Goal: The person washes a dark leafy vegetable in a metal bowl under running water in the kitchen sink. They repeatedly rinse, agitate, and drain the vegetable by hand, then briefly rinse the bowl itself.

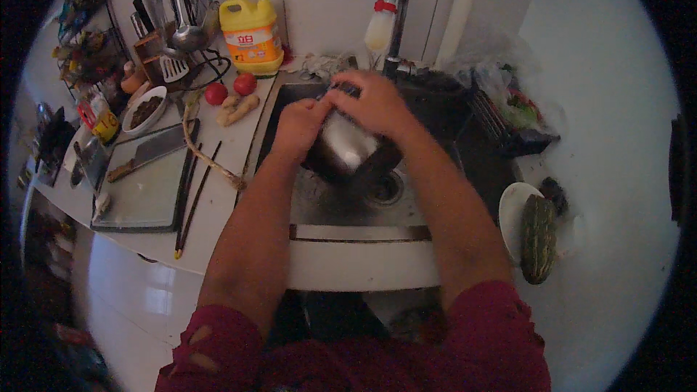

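Observation:
Over the steel sink I hold a shiny metal vessel, probably a bowl or pot, tilted and blurred. My left hand grips its left side near the top. My right hand reaches over its upper edge, the fingers close to those of my left hand. The vessel's inside and contents are hidden. Below it, the round drain shows in the sink floor. Behind my hands rises the curved faucet, with a white filter on its spout.
Left on the counter are a cutting board with a cleaver, chopsticks, two tomatoes, ginger and a yellow detergent jug. To the right, a green squash overlaps a white plate; bagged vegetables lie farther back.

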Demonstrator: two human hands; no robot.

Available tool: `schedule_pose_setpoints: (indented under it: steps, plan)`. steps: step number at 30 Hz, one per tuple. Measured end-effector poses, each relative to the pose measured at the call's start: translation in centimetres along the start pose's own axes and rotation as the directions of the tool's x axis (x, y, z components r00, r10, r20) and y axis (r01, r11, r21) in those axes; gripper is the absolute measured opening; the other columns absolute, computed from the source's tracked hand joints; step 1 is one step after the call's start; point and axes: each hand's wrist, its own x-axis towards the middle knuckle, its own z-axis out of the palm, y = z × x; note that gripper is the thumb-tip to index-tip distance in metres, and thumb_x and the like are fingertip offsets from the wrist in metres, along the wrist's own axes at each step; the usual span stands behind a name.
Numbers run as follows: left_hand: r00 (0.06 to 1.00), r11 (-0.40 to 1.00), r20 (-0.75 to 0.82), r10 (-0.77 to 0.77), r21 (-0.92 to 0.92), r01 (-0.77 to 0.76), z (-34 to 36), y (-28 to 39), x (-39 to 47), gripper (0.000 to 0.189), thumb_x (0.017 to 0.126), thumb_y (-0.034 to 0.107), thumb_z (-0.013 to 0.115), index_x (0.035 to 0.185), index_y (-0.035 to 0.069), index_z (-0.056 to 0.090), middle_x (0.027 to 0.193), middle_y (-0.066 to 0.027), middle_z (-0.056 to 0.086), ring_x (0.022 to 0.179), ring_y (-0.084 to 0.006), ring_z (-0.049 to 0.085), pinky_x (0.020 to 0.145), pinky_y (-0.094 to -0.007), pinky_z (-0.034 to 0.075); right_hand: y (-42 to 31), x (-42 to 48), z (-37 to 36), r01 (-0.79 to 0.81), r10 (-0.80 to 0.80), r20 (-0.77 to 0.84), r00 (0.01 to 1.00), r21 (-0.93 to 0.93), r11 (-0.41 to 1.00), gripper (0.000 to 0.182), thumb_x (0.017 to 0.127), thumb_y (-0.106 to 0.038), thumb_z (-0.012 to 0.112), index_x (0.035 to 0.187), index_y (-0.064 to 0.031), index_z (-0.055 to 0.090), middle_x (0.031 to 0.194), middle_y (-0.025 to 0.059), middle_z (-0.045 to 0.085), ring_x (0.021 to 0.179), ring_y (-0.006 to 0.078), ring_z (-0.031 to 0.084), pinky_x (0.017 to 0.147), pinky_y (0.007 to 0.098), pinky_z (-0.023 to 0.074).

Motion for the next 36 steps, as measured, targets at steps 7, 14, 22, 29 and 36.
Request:
schedule_pose_setpoints:
  steps: [7, 14, 22, 29, 36]
  plan:
    - [0.981, 0.703, 0.101, -0.163, -0.686, 0.187, -1.1, -2.7, 2.3, 0.038, 0.084, 0.038, 0.067, 0.098, 0.002, 0.064, 0.088, -0.0033, 0.064, 0.076, -0.0155, 0.058, 0.074, -0.0287, 0.046, 8.2, -1.4, -2.4, -0.385, 0.614, 0.087, 0.784, 0.844, 0.373, 0.045, 0.081, -0.039, 0.067, 0.113, -0.0081, 0.061, 0.103, 0.0111, 0.064, 0.088, 0.0242, 0.061, 0.081, 0.0369, 0.0485]
    - [0.817, 0.928, 0.577, -0.004, -0.303, 0.219, -0.7, -0.8, 0.9, 0.039, 0.08, 0.031, 0.072, 0.105, 0.002, 0.063, 0.096, -0.006, 0.066, 0.086, -0.0165, 0.061, 0.081, -0.0292, 0.047, 2.5, -1.0, -3.9, -0.23, 0.217, 0.101, 0.971, 0.136, 0.964, 0.033, 0.08, -0.038, 0.068, 0.091, -0.0065, 0.066, 0.092, 0.0077, 0.066, 0.082, 0.0195, 0.062, 0.075, 0.0352, 0.0487]
    - [0.955, 0.827, 0.24, -0.175, -0.489, 0.275, -0.1, -2.7, 2.3, 0.043, 0.086, 0.041, 0.065, 0.098, -0.001, 0.065, 0.092, -0.007, 0.066, 0.083, -0.0144, 0.06, 0.074, -0.029, 0.047, 2.4, 0.0, -1.2, -0.146, 0.162, -0.135, 0.978, 0.126, 0.981, 0.032, 0.079, -0.031, 0.069, 0.099, -0.0068, 0.068, 0.095, 0.0148, 0.067, 0.089, 0.0261, 0.064, 0.082, 0.0353, 0.0485]
    - [0.964, 0.845, 0.13, -0.231, -0.464, 0.265, -0.9, -1.3, 1.2, 0.049, 0.087, 0.044, 0.062, 0.106, -0.002, 0.062, 0.101, -0.01, 0.065, 0.087, -0.019, 0.061, 0.08, -0.0334, 0.048, -2.5, 0.3, 0.8, 0.131, -0.13, 0.018, 0.991, -0.139, 0.982, 0.041, 0.078, -0.032, 0.07, 0.112, -0.0096, 0.064, 0.11, 0.0138, 0.064, 0.101, 0.0261, 0.062, 0.088, 0.0347, 0.0479]
    - [0.916, 0.597, 0.335, -0.221, -0.696, 0.399, -0.7, -3.0, 1.8, 0.053, 0.089, 0.046, 0.059, 0.116, 0.0, 0.058, 0.113, -0.0123, 0.062, 0.101, -0.0222, 0.059, 0.091, -0.0381, 0.046, 4.5, -1.6, -3.6, -0.396, 0.502, 0.115, 0.857, 0.77, 0.5, 0.041, 0.084, -0.032, 0.067, 0.118, -0.0097, 0.06, 0.109, 0.0057, 0.062, 0.102, 0.0179, 0.057, 0.091, 0.0319, 0.0447]
